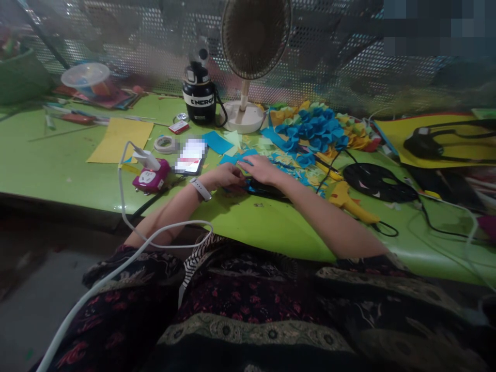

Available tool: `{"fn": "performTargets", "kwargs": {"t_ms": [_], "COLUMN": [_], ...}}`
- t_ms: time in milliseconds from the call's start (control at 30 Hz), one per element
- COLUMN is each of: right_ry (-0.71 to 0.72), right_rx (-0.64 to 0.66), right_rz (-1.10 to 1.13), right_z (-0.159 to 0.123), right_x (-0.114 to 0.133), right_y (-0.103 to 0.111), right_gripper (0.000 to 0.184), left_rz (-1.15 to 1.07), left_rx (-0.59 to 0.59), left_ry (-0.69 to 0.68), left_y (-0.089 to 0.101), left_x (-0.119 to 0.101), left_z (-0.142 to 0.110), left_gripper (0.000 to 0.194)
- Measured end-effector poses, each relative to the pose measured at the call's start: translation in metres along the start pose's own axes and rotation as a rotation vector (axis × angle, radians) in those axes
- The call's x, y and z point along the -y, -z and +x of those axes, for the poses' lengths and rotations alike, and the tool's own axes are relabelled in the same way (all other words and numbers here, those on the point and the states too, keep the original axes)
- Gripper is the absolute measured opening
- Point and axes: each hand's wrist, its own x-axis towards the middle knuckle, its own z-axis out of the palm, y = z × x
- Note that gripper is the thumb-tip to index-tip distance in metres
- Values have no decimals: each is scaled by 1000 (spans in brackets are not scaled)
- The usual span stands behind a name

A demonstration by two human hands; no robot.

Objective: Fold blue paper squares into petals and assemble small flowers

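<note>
My left hand, with a white band on its wrist, is closed at the left end of a long dark tool. Its fingertips hold something small that I cannot make out. My right hand lies over the top of this tool, its fingers bent down toward my left hand. The tool is black with a blue gleam; its kind is mostly hidden by the hands. Just behind them are blue paper pieces and a spread of small paper scraps. A pile of blue paper petals rises farther back.
A phone, tape roll, purple plug adapter and yellow sheet lie to the left. Behind stand a black bottle and a fan. At right are a yellow glue gun and black disc. A white cable crosses in front.
</note>
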Motion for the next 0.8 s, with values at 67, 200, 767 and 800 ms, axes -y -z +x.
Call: {"fn": "performTargets", "kwargs": {"t_ms": [67,200,767,800], "right_ry": [6,7,16,14], "right_rx": [-2,-6,-2,-1], "right_rz": [-9,-36,-34,-36], "right_z": [1,2,1,1], "right_x": [0,-2,0,0], "right_y": [-1,-4,-4,-3], "right_gripper": [55,55,52,52], "left_rz": [7,6,40,45], "left_rx": [2,20,11,12], "left_ry": [-4,-28,-31,-29], "left_y": [0,2,3,3], "left_x": [1,4,3,4], "left_z": [0,3,4,5], "left_gripper": [19,22,20,20]}}
